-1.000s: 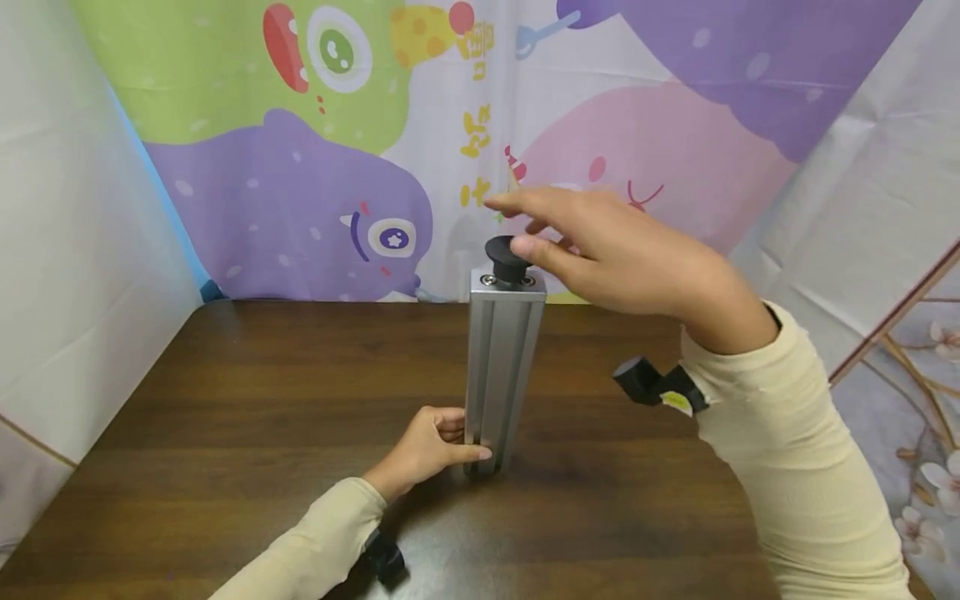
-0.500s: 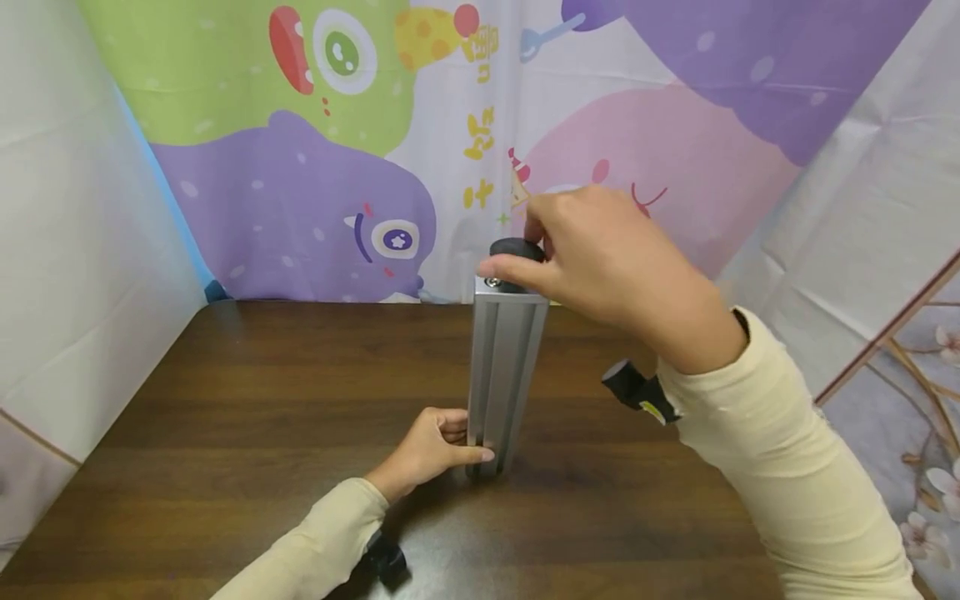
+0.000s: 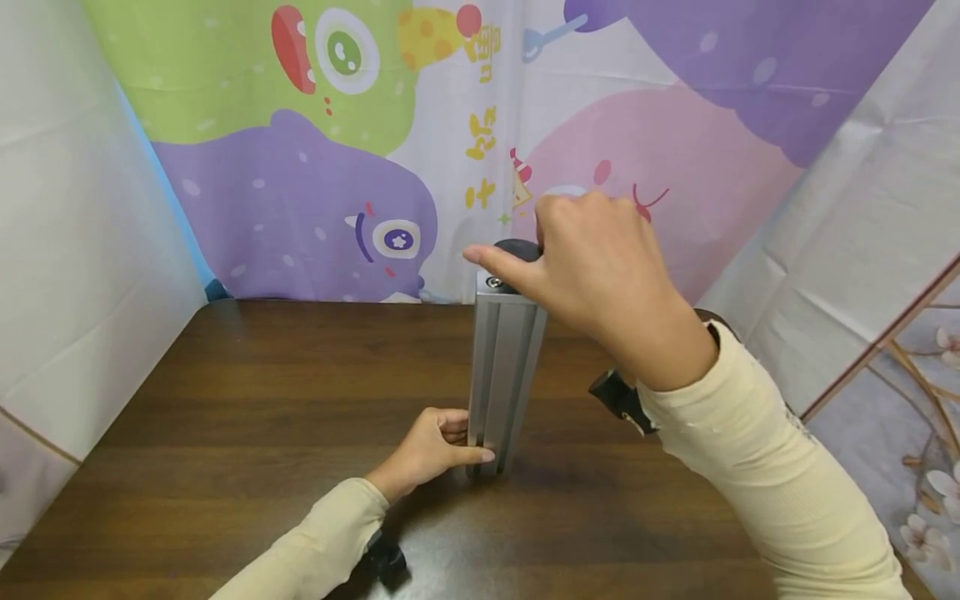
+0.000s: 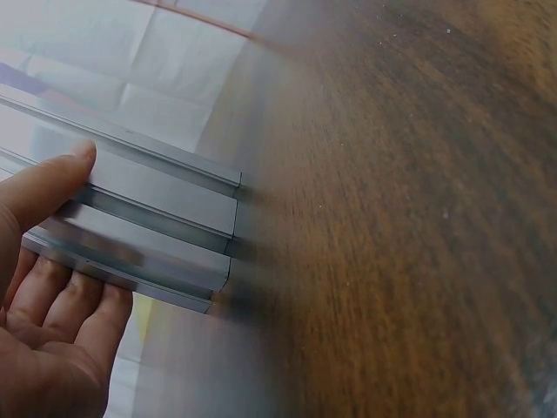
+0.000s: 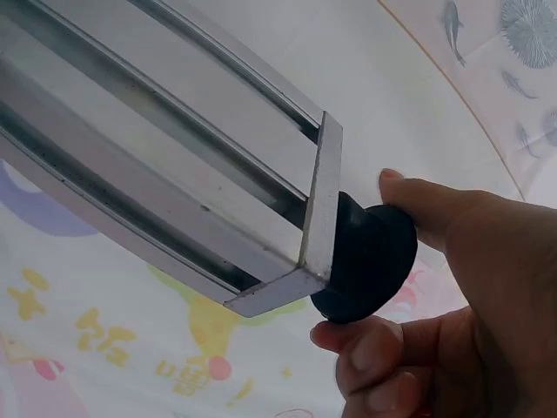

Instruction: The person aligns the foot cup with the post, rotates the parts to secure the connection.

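Note:
A silver grooved aluminium profile (image 3: pixel 504 367) stands upright on the table. My left hand (image 3: pixel 429 447) grips it near the foot. In the left wrist view the thumb lies across the profile (image 4: pixel 165 187) and the other fingers (image 4: pixel 78 309) are behind its edge. On top, fixed to a silver end plate (image 5: pixel 322 209), sits a black flared knob (image 5: pixel 383 252). My right hand (image 3: pixel 603 262) holds this knob between the thumb on one side and the curled fingers on the other. From the head the hand partly hides the knob (image 3: pixel 516 248); a screw head (image 3: pixel 493 282) shows beside it.
The dark wooden table (image 3: pixel 300 375) extends around the profile. Behind it hangs a cartoon-printed curtain (image 3: pixel 322 208), with pale sheets (image 3: pixel 75 208) at the sides. A black wrist mount (image 3: pixel 622 396) sticks out below the right sleeve.
My right hand came down from above the knob with fingers spread and took hold of it. The hand then turned, its thumb swinging left and slightly up. My left hand stayed put.

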Demonstrator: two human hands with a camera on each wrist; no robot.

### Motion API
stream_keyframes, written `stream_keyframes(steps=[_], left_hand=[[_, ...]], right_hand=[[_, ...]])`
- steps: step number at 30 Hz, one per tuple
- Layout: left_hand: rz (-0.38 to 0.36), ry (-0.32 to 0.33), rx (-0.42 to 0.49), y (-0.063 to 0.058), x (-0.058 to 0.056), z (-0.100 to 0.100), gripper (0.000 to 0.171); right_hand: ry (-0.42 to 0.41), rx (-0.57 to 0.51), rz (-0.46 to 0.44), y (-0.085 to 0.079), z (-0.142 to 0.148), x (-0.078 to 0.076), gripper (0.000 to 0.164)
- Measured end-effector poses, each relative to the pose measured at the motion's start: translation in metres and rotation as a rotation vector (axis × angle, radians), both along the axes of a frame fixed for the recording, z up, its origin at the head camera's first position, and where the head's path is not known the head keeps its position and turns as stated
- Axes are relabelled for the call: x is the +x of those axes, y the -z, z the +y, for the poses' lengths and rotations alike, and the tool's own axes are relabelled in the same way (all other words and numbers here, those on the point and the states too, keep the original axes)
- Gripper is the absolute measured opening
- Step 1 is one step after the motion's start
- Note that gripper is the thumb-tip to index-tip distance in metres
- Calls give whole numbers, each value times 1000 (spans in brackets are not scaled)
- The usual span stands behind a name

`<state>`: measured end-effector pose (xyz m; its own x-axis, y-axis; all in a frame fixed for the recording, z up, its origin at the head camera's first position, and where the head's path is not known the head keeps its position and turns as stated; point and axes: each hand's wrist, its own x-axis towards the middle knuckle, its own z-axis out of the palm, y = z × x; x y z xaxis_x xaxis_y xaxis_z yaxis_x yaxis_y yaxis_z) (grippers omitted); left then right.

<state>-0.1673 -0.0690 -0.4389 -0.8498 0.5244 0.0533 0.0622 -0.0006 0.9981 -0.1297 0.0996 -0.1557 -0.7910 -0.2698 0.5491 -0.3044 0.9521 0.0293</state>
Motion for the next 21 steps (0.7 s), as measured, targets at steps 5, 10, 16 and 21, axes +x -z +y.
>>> stream_keyframes(steps=[5, 10, 16, 21], left_hand=[[-5, -3, -2, 0, 0, 1, 40], [-5, -15, -4, 0, 2, 1, 41], [6, -28, -19, 1, 1, 1, 42], [9, -20, -25, -1, 1, 1, 40]], right_hand=[[-114, -13, -132, -4, 13, 1, 60], [-512, 70, -359, -9, 35, -5, 45], [-698, 111, -371, -11, 39, -10, 40], [-389, 62, -191, -10, 19, -4, 35]])
